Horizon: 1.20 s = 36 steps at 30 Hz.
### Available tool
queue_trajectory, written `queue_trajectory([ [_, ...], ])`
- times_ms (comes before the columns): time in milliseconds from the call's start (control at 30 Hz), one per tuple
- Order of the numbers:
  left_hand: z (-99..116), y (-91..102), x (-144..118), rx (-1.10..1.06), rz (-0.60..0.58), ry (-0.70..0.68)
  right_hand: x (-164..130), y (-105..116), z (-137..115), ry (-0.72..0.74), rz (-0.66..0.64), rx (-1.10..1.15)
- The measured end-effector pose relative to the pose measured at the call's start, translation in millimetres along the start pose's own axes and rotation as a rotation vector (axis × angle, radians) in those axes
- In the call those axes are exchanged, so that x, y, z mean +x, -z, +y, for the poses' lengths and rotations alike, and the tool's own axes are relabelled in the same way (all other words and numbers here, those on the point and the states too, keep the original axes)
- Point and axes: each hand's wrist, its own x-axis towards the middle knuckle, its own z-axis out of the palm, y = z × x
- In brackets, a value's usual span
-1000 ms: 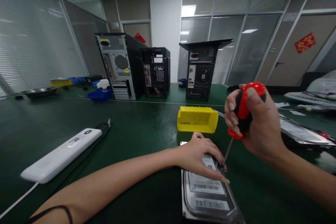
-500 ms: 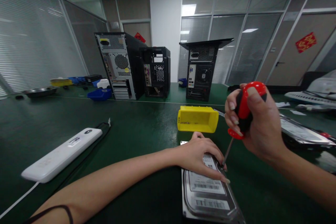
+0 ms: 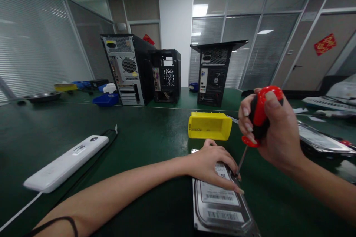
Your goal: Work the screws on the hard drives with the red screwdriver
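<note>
Two bare hands over one hard drive (image 3: 219, 209), which lies label up on the near part of the green table (image 3: 155, 129), right of centre. Left hand (image 3: 213, 163): laid across the drive's far half, thumb and fingers parted but clamped on it, fingertips at the right edge. Right hand (image 3: 278, 133): closed round a red-and-black screwdriver (image 3: 260, 114), thumb on the handle, shaft slanting down leftward, tip at the drive's right edge just beside the left fingers. What sits under the tip I cannot tell. Step in hand, as I judge it: the driver being worked at a fastening there. The next move seems to call for a well-seated tip, a shaft nearer upright, a firm left hold against twisting. Yellow bin (image 3: 210, 126) just beyond the drive; white power strip (image 3: 66, 166) well apart, left.
</note>
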Motion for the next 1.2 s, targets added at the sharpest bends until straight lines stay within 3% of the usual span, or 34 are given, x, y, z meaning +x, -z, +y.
queue_trajectory([
  [1200, -2.6, -0.8, -1.0, 0.009, 0.031, -0.062, 1.3, 0.9, 2.1, 0.019, -0.012, 0.016],
])
